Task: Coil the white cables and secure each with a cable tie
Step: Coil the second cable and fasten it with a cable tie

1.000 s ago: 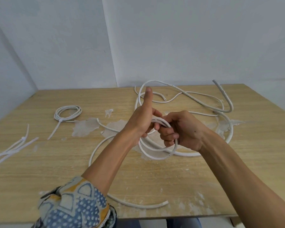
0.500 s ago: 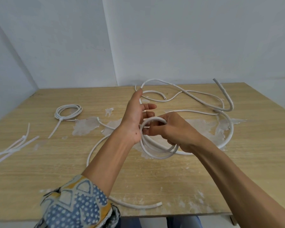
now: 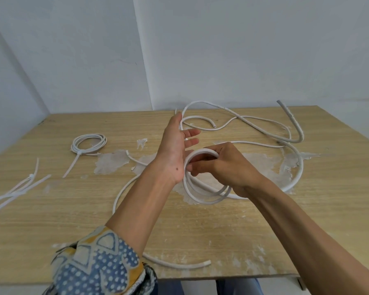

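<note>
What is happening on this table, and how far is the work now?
A person is coiling a thick white cable over a wooden table. The right hand grips the half-made coil, and the left hand is open beside it, fingers straight. The uncoiled rest of the cable trails across the table to the right. One tied coil lies at the far left, and thin white strips, perhaps ties, lie at the left edge.
</note>
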